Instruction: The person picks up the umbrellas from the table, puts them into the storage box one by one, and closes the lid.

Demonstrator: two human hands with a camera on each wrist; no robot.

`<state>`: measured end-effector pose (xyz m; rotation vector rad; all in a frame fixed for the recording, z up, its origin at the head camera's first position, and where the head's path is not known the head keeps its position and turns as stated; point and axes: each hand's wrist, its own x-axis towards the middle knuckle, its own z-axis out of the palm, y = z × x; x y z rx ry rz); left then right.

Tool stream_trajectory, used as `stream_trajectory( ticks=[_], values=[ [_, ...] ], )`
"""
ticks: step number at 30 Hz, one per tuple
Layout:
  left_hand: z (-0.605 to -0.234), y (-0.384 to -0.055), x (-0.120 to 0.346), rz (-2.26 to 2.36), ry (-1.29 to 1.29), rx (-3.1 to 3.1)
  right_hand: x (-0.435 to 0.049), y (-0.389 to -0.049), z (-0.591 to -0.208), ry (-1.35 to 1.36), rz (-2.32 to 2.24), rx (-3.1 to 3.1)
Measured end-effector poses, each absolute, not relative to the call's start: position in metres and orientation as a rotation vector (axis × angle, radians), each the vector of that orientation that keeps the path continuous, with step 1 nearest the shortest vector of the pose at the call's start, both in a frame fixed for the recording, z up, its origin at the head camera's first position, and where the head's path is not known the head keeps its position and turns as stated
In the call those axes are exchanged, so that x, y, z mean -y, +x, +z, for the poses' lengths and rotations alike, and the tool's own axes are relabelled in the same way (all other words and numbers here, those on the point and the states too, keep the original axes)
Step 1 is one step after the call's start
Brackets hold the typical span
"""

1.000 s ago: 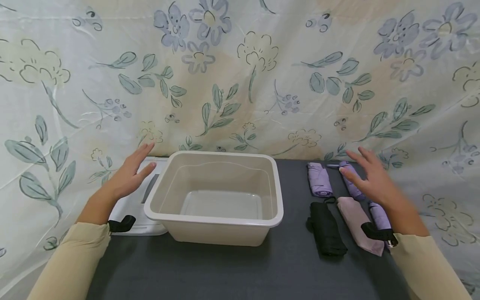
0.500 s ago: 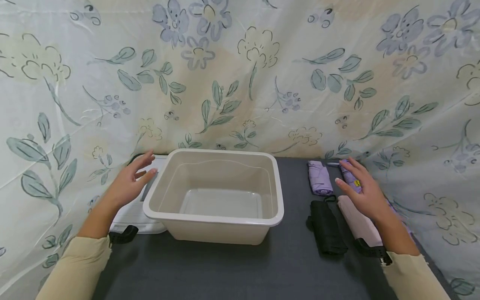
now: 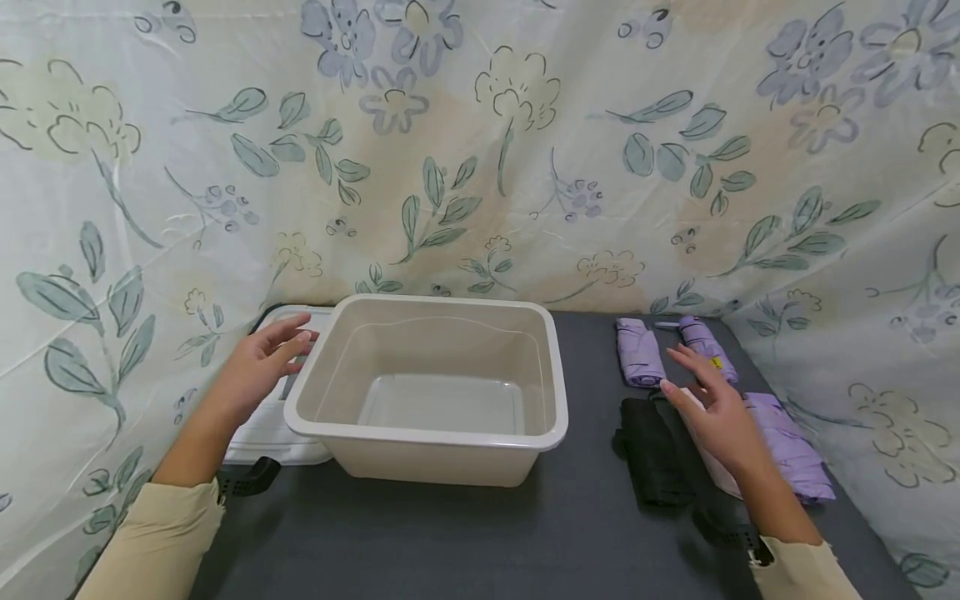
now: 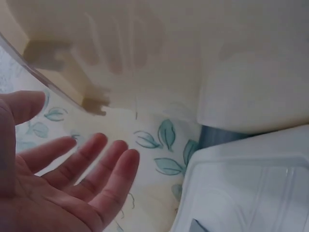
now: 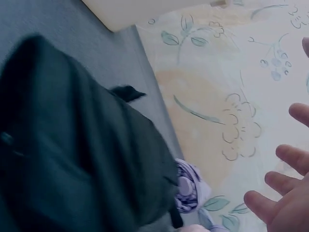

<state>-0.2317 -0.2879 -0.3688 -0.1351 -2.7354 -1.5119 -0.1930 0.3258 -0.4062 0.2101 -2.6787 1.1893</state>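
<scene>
My left hand (image 3: pixel 258 367) hovers over a white lid (image 3: pixel 273 437), beside the left rim of a beige plastic tub (image 3: pixel 442 462). Its fingers are spread and relaxed, holding nothing, as the left wrist view also shows. Above a pink folded umbrella (image 3: pixel 722 477) floats my right hand (image 3: pixel 716 421), fingers apart and no object in them; it partly covers that umbrella. Just left of it lies a black folded umbrella (image 3: pixel 651 454), large and blurred in the right wrist view. Purple folded umbrellas lie around: one at back left (image 3: pixel 639 354), one behind (image 3: pixel 705 342), one at right (image 3: pixel 791 450).
The tub stands on a dark grey table (image 3: pixel 450 550), its left side overlapping the lid. Directly behind the table hangs a flower-patterned curtain (image 3: pixel 420 217), which also closes in on both sides.
My right hand has come down and toward me, from over the back purple umbrella to over the pink one, uncovering the right purple umbrella. The left hand has lowered slightly beside the tub.
</scene>
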Motion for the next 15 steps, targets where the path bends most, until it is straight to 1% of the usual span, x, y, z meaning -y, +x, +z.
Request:
stream_trajectory(
  ticks=[4, 8, 15],
  values=[
    [-0.365, -0.23, 0.288, -1.571, -0.137, 2.768, -0.321, -0.183, -0.415, 0.237, 1.319, 2.669],
    [-0.361, -0.229, 0.288, -1.672, -0.159, 2.763, -0.318, -0.176, -0.423, 0.234, 1.357, 2.671],
    [-0.354, -0.229, 0.29, -1.971, -0.176, 2.685, -0.317, -0.168, -0.433, 0.068, 1.314, 2.768]
  ],
)
